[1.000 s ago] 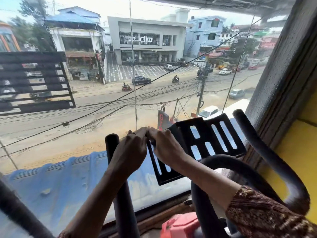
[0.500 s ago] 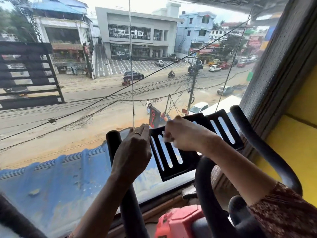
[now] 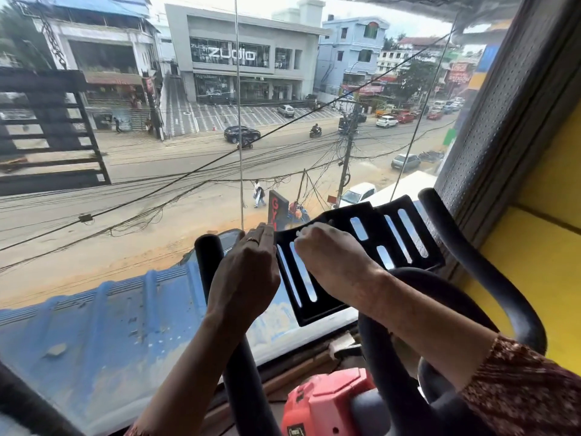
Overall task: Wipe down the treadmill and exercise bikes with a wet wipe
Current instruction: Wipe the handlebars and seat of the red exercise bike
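At the slotted tray's top left corner, I see the left hand holding the rim and the right hand pinching the wet wipe against it; I judge wiping barely begun, handlebar untouched

- Slotted rack: centre, just before the window.
- Left handlebar post: upright, just left of the rack.
- Right handlebar: right of the rack, curving down toward the viewer.
- Left hand: before the post, touching the rack's left edge.
- Right hand: on the rack's upper left part, wet wipe at its fingertips.
- Exercise bike housing: below the rack.
- Wall: far right.
- Corrugated roof, then street: beyond the glass.
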